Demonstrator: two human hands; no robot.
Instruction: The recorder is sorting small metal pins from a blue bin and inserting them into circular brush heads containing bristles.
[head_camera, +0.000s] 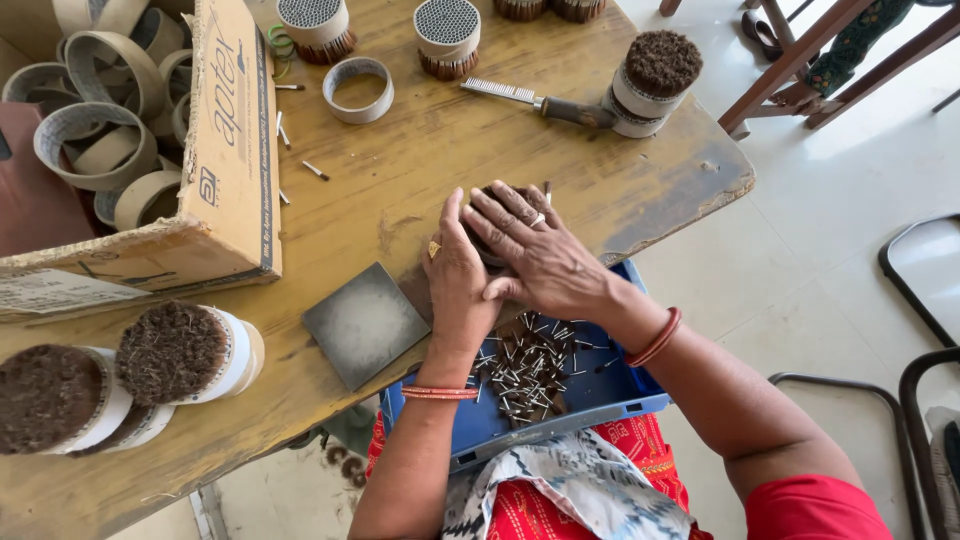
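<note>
Both my hands press together on a round dark bundle (488, 248) at the near edge of the wooden table (420, 160). My left hand (458, 285) cups its left side, a ring on one finger. My right hand (535, 255) lies flat over its top and hides most of it. Red bangles circle both wrists. Just below my hands, on my lap, a blue tray (600, 395) holds several small dark sticks with pale tips (525, 365). A grey square plate (365, 323) lies on the table to the left of my hands.
A cardboard box (225, 150) of paper rings stands at the left. Ring-bound brown bundles (175, 355) lie at the near left; others (655, 75) stand at the far side. A metal comb with a dark handle (540, 102) and an empty ring (358, 90) lie beyond. Chair legs (790, 70) stand at the right.
</note>
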